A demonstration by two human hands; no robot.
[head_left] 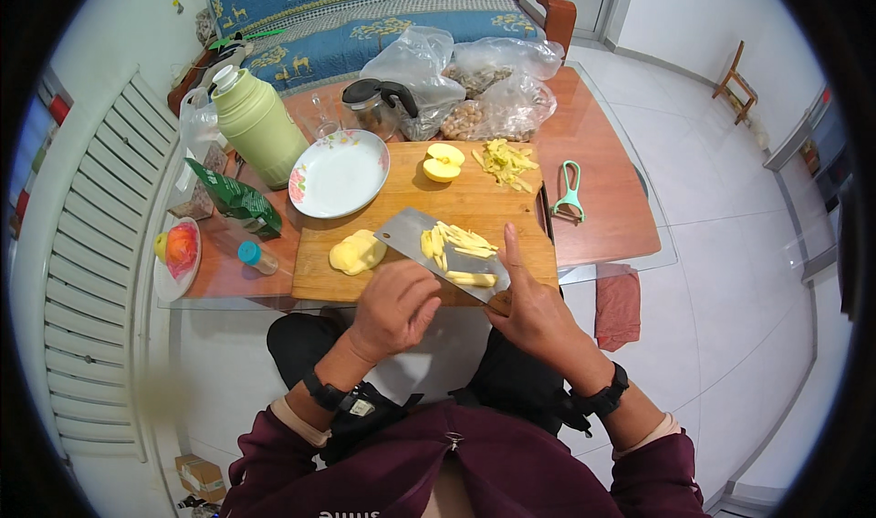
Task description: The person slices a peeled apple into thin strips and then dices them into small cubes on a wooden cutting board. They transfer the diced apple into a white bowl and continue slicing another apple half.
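Note:
My right hand (537, 306) grips the wooden handle (501, 303) of a cleaver (404, 229), its index finger pointing up along the near end of the blade. The broad blade lies nearly flat over a wooden cutting board (410, 200). Pale yellow cut strips (465, 239) rest on the blade, apparently potato. My left hand (397, 306) is slightly blurred beside the blade's near edge, fingers curled; its underside is hidden. Overlapping pale yellow slices (357, 252) sit on the board to the left. Farther back are a cut yellow fruit or vegetable (443, 163) and a heap of peelings (508, 163).
A flowered white plate (339, 176) overlaps the board's back left. Behind stand a green thermos (260, 124), a glass pot (373, 107) and plastic bags (472, 100). A green peeler (569, 193) lies right. A teal-lidded jar (258, 256) and fruit dish (195, 271) are left.

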